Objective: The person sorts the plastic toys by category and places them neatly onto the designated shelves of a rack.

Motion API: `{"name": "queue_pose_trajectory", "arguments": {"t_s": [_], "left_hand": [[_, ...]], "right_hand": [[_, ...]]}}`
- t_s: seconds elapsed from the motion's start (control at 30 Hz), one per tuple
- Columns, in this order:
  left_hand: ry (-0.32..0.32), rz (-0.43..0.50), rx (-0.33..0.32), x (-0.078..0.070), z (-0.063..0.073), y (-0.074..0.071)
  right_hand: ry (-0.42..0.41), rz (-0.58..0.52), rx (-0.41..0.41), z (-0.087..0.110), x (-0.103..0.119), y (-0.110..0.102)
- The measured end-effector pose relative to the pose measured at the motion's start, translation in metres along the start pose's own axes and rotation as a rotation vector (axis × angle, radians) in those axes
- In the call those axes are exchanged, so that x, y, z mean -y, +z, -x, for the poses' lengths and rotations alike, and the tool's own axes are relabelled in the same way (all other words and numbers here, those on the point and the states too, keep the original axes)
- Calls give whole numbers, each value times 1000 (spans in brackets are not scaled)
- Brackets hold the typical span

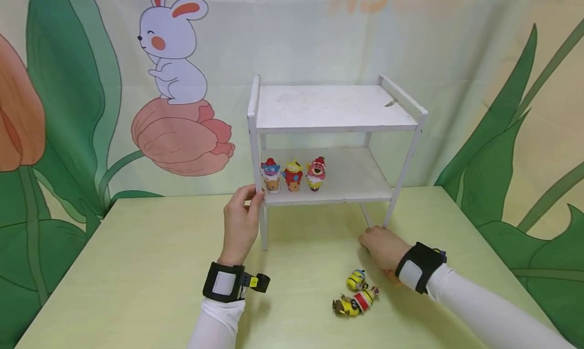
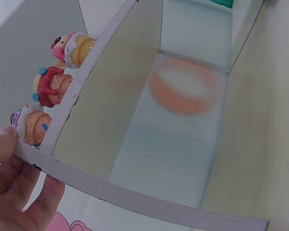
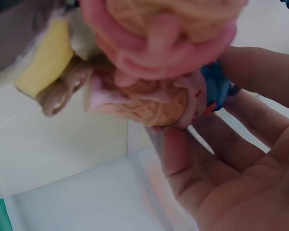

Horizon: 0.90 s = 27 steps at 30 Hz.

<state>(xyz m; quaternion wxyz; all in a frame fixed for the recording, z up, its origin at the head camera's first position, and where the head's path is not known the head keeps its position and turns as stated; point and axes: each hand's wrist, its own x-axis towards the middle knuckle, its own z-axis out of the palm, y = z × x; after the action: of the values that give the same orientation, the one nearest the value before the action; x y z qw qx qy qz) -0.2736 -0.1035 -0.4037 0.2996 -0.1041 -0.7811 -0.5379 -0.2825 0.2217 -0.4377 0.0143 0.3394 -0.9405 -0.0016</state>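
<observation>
My left hand grips the front left post of a white two-tier shelf at its lower board; the thumb is in front and the fingers curl round the post in the left wrist view. My right hand is low beside the shelf's front right leg. In the right wrist view its fingers curl round a cone-shaped figurine with a waffle base and a blue end. Another waffle-cone figurine with pink icing overlaps it there. Near this hand, yellow minion figurines lie on the table.
Three ice-cream-cone figurines stand in a row on the lower board: a blue-faced one, a red and yellow one, a pink bear. The top board has raised side rails. A printed curtain hangs behind the table.
</observation>
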Motion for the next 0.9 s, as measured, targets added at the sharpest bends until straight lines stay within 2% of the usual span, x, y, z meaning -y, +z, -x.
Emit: {"name": "queue_pose_trajectory", "arguments": {"t_s": [0.5, 0.7, 0.9], "left_hand": [[7, -7, -4, 1, 0, 0], [12, -3, -3, 1, 0, 1], [7, 1, -2, 0, 0, 1]], "right_hand": [[1, -223, -81, 3, 2, -16], [25, -259, -126, 8, 6, -36], [81, -420, -157, 11, 11, -59]]}}
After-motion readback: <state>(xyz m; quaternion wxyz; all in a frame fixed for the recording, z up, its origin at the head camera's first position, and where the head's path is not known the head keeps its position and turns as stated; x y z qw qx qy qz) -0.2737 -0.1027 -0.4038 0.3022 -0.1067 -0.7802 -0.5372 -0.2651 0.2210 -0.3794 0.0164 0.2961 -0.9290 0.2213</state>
